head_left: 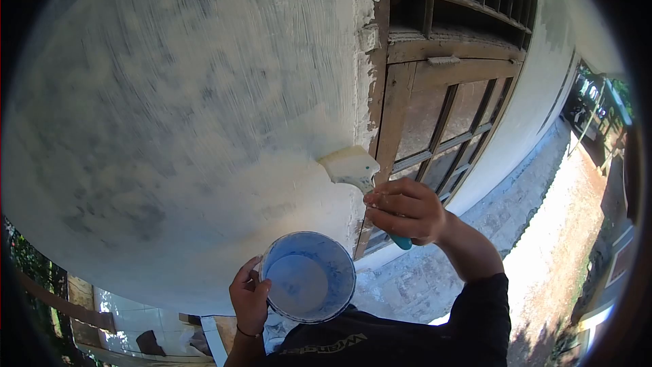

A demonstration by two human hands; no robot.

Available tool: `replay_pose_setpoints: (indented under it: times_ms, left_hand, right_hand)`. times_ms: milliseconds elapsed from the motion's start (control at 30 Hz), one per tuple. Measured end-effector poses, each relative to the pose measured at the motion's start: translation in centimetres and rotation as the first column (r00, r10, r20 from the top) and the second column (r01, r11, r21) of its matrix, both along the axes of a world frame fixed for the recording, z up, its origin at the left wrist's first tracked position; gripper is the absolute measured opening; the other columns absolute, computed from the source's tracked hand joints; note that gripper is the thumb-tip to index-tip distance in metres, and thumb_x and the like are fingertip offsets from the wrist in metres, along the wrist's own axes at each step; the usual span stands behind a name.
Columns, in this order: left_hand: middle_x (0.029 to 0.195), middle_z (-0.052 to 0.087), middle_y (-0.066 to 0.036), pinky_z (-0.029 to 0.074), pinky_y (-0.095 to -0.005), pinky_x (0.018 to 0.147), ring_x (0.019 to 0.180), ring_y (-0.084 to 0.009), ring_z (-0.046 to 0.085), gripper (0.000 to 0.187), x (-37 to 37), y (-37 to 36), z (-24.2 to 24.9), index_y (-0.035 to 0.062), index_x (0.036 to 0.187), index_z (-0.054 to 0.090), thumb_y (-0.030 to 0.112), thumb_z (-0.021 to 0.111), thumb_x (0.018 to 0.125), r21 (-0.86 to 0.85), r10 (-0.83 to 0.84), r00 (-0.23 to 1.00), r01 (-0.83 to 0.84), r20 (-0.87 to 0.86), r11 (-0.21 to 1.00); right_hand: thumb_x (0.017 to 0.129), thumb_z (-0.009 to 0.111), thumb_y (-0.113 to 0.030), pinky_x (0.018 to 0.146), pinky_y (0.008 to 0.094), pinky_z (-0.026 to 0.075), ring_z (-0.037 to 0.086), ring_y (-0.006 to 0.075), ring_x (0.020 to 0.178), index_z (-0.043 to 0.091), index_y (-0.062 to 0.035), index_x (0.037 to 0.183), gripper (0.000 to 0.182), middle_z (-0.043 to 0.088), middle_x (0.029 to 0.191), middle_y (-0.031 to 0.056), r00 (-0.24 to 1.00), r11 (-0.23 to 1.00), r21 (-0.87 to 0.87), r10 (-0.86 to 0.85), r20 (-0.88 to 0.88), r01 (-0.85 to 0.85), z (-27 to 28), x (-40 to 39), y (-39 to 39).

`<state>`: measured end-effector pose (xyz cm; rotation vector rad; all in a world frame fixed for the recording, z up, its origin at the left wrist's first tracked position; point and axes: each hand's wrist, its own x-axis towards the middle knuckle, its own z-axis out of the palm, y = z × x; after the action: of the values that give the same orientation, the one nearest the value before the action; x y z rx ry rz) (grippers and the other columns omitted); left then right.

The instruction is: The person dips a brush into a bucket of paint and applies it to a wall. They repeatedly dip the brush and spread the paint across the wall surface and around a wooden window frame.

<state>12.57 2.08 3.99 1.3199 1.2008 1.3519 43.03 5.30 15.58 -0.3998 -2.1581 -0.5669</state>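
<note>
My right hand is closed around the teal handle of a wide paintbrush. The brush's pale bristles lie against the wall, close to the window frame. With fingers outside and thumb over the rim, my left hand grips a bucket in front of my chest. White paint covers the bucket's bottom, and bluish-white smears coat its inner side. The wall carries streaky white strokes over grey patches.
A brown wooden window with glass panes and paint-spattered slats above stands right of the wall's rough edge. Below runs a grey paved walkway, with sunlit ground beyond. At lower left is a tiled surface.
</note>
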Motion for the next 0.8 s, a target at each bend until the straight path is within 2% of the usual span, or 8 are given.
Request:
replay_pose_setpoints:
  times_ms: [100, 233, 300, 433, 500, 633, 767, 800]
  left_hand:
    - [0.063, 0.037, 0.004, 0.027, -0.0166, 0.051, 0.054, -0.0024, 0.032, 0.044, 0.4, 0.1, 0.9, -0.0057, 0.111, 0.052, -0.004, 0.054, 0.067, 0.013, -0.017, 0.999, 0.017, 0.028, 1.000]
    - [0.063, 0.038, 0.004, 0.028, -0.0166, 0.051, 0.055, -0.0027, 0.033, 0.044, 0.5, 0.1, 1.2, -0.0054, 0.110, 0.052, -0.005, 0.054, 0.067, 0.033, -0.013, 1.000, 0.013, -0.006, 0.999]
    - [0.064, 0.038, 0.004, 0.028, -0.0166, 0.051, 0.055, -0.0027, 0.033, 0.044, 0.5, 0.1, 1.1, -0.0054, 0.110, 0.052, -0.005, 0.054, 0.066, 0.040, -0.006, 1.000, 0.006, 0.004, 0.999]
    - [0.063, 0.037, 0.004, 0.028, -0.0164, 0.052, 0.055, -0.0027, 0.032, 0.045, 0.2, 0.1, 0.5, -0.0055, 0.110, 0.052, -0.006, 0.054, 0.066, 0.030, -0.002, 1.000, 0.002, -0.005, 1.000]
    - [0.063, 0.036, 0.004, 0.028, -0.0163, 0.052, 0.055, -0.0027, 0.032, 0.045, -0.1, 0.0, 0.3, -0.0055, 0.111, 0.052, -0.006, 0.054, 0.066, 0.035, 0.000, 1.000, 0.000, -0.002, 0.999]
    - [0.063, 0.036, 0.004, 0.027, -0.0162, 0.052, 0.055, -0.0023, 0.032, 0.045, -0.3, 0.1, 0.0, -0.0054, 0.111, 0.052, -0.007, 0.053, 0.066, 0.000, 0.016, 0.999, -0.016, 0.039, 1.000]
    - [0.063, 0.036, 0.004, 0.027, -0.0162, 0.051, 0.055, -0.0022, 0.032, 0.045, 0.0, 0.0, 0.0, -0.0055, 0.111, 0.052, -0.007, 0.053, 0.066, 0.000, -0.002, 1.000, 0.002, 0.012, 1.000]
    - [0.063, 0.036, 0.004, 0.027, -0.0162, 0.051, 0.055, -0.0022, 0.032, 0.045, 0.0, 0.1, 0.0, -0.0055, 0.111, 0.052, -0.007, 0.053, 0.066, -0.001, -0.011, 1.000, 0.011, 0.009, 1.000]
  right_hand:
    - [0.064, 0.072, -0.008, 0.054, 0.0266, 0.044, 0.057, 0.0152, 0.067, 0.060, -0.0042, 0.085, 0.025, 0.061, 0.078, 0.0049, 1.000, 0.997, 0.075, -0.004, -0.014, 0.005, 5.7, 0.3, 1.8]
    - [0.068, 0.071, -0.011, 0.057, 0.0274, 0.046, 0.061, 0.0182, 0.072, 0.061, -0.0052, 0.084, 0.020, 0.064, 0.080, 0.0093, 0.997, 0.964, 0.257, -0.068, -0.025, 0.072, 11.4, 0.3, 1.3]
    - [0.061, 0.072, -0.012, 0.052, 0.0247, 0.043, 0.060, 0.0163, 0.069, 0.062, -0.0061, 0.081, 0.023, 0.062, 0.074, 0.0054, 0.996, 0.863, 0.504, 0.003, -0.092, 0.044, 12.3, 0.0, 1.3]
    - [0.066, 0.071, -0.015, 0.064, 0.0281, 0.053, 0.060, 0.0193, 0.075, 0.062, -0.0061, 0.079, 0.019, 0.062, 0.081, 0.0086, 0.980, 0.842, 0.513, -0.089, -0.178, 0.169, 6.5, -0.4, 3.0]
    - [0.068, 0.070, -0.012, 0.072, 0.0315, 0.055, 0.059, 0.0206, 0.079, 0.061, -0.0059, 0.078, 0.015, 0.061, 0.084, 0.0089, 0.971, 0.821, 0.520, -0.211, -0.109, 0.237, 1.4, -0.6, 3.6]
    - [0.068, 0.070, -0.012, 0.070, 0.0311, 0.055, 0.059, 0.0217, 0.080, 0.061, -0.0054, 0.079, 0.016, 0.061, 0.084, 0.0082, 0.976, 0.932, 0.292, -0.201, -0.083, 0.216, -6.8, -1.2, 1.7]
    - [0.066, 0.072, -0.011, 0.067, 0.0295, 0.054, 0.060, 0.0212, 0.079, 0.061, -0.0043, 0.080, 0.019, 0.060, 0.082, 0.0080, 0.987, 0.983, 0.111, -0.136, -0.088, 0.145, -7.4, -1.6, -0.9]
    - [0.065, 0.072, -0.010, 0.066, 0.0287, 0.052, 0.060, 0.0210, 0.078, 0.061, -0.0035, 0.080, 0.020, 0.060, 0.080, 0.0078, 0.980, 0.994, 0.010, -0.102, -0.170, 0.105, -6.9, -1.7, -1.1]
